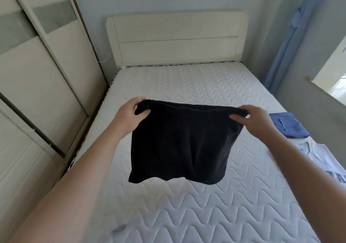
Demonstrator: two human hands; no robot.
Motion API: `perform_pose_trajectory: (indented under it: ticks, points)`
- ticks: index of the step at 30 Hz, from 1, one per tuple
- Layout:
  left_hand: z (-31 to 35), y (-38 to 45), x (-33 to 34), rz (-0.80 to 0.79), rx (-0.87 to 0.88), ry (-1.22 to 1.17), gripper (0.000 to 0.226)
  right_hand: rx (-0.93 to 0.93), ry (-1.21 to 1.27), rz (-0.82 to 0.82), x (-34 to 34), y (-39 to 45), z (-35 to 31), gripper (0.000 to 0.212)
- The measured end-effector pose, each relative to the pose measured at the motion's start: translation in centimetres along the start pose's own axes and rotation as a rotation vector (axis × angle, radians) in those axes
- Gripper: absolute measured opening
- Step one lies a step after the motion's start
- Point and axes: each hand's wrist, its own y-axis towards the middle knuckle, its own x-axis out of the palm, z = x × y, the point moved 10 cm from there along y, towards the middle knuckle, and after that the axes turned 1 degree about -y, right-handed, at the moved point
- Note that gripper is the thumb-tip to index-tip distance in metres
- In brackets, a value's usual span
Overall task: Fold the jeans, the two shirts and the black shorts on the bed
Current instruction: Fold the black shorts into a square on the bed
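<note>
Above bed (187, 196), black shorts (179, 145) between hands (129, 113)

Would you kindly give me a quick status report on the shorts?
Left hand and right hand grip the shorts by the waistband. Shorts hang above the mattress. Nothing below them.

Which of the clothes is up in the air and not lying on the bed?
The black shorts, held by both hands at the waistband. The folded blue garment and the grey printed shirt lie on the mattress.
</note>
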Motion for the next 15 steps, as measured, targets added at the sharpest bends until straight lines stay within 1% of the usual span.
perform_pose_trajectory:
  ticks: [3,6,9,11,13,15]
  points:
    - [1.0,0.1,-0.9,0.0,-0.022,-0.093,0.011,-0.033,0.05,-0.066,-0.3,0.1,-2.0,0.013]
    - [2.0,0.3,-1.8,0.008,-0.001,-0.145,0.009,-0.095,0.12,-0.103,-0.4,-0.2,-3.3,0.022]
    - [3.1,0.3,-2.0,-0.049,0.058,-0.182,0.034,-0.137,0.17,-0.085,-0.9,-0.2,-4.2,0.025]
    - [3.5,0.0,-1.9,-0.087,0.071,-0.251,0.044,-0.138,0.244,-0.064,-1.3,-0.3,-4.3,0.027]
    - [3.9,-0.1,-2.3,-0.067,0.097,-0.321,0.048,-0.148,0.333,-0.032,-1.7,-0.4,-4.4,0.033]
    - [4.6,-0.3,-2.6,-0.047,0.145,-0.386,0.04,-0.174,0.408,-0.001,-2.2,-0.6,-4.7,0.038]
